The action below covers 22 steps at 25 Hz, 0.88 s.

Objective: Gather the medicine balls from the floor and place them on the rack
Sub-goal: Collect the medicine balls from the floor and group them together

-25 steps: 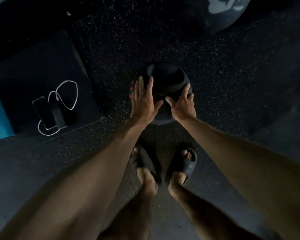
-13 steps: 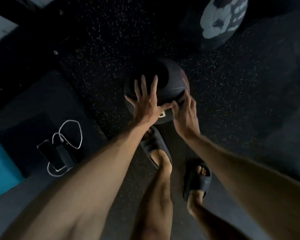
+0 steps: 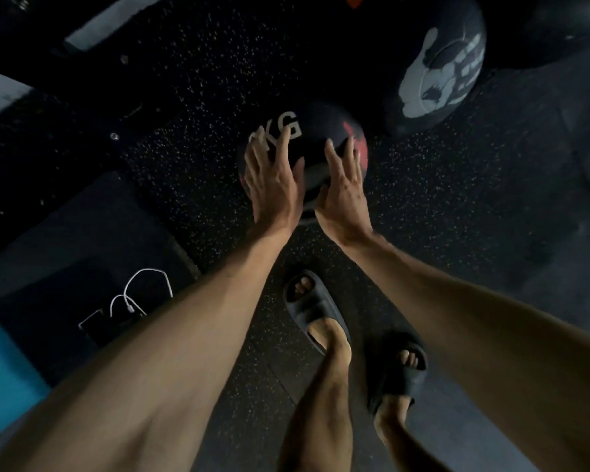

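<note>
A black medicine ball (image 3: 315, 131) sits between my two hands, low over the floor, in the middle of the view. It has white letters reading "KG" on its upper left and red marks on its right side. I cannot tell whether it rests on the floor or is just clear of it.

My left hand (image 3: 273, 180) lies flat on the ball's left side, fingers spread and stretched out, the fingertips reaching the white letters. My right hand (image 3: 343, 185) presses the ball's right side in the same way, fingers long and only lightly following the curve. Neither hand is clenched; both are splayed against the ball.

Beyond it, up and to the right, lies a larger dark ball (image 3: 436, 69) with a pale grey print across its face, apart from the one I hold.

The floor (image 3: 191, 97) is black rubber flecked with light specks.

Nearer to me, my feet stand in dark slide sandals, the left sandal (image 3: 312, 311) ahead of the right sandal (image 3: 397, 366).

To the left, a dark mat (image 3: 65, 233) carries a phone (image 3: 96, 323) and a looped white cable (image 3: 140, 291), partly hidden by my left forearm. A bright blue mat (image 3: 0, 352) shows at the left edge.
</note>
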### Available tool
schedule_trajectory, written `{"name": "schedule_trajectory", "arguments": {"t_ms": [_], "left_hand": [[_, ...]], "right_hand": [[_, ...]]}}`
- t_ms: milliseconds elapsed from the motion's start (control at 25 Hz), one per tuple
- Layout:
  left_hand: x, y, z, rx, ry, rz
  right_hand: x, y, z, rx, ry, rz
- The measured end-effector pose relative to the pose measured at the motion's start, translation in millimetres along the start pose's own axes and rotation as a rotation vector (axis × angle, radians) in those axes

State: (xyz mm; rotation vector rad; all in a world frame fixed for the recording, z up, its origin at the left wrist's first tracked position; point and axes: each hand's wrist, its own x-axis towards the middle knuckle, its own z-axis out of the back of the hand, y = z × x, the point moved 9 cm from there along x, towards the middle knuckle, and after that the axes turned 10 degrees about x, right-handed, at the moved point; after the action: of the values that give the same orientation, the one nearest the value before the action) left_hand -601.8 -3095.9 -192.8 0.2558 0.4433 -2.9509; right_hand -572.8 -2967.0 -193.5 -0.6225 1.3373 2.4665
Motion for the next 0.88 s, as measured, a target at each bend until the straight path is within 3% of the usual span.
{"name": "schedule_trajectory", "arguments": {"t_ms": [240, 400, 480, 640, 880], "left_hand": [[-5.3, 18.6, -0.2, 0.099, 0.185, 0.016], [15.6, 14.0, 16.2, 0.166, 0.325, 0.046], [-3.2, -23.0, 29.2, 0.228, 0.372, -0.051], [-87.4, -103.0, 30.4, 0.335, 0.531, -0.254], [-267.7, -249.8, 2.6, 0.473, 0.727, -0.502]], "right_hand": [[11.2, 22.3, 4.2, 0.03, 0.082, 0.043], [-1.4, 31.1, 26.0, -0.023, -0.001, 0.04], [-28.7, 20.7, 49.4, -0.041, -0.025, -0.017], [-105.4, -27.3, 88.7, -0.005, 0.084, -0.244], [-273.9, -155.2, 198.4, 0.052, 0.075, -0.414]]}}
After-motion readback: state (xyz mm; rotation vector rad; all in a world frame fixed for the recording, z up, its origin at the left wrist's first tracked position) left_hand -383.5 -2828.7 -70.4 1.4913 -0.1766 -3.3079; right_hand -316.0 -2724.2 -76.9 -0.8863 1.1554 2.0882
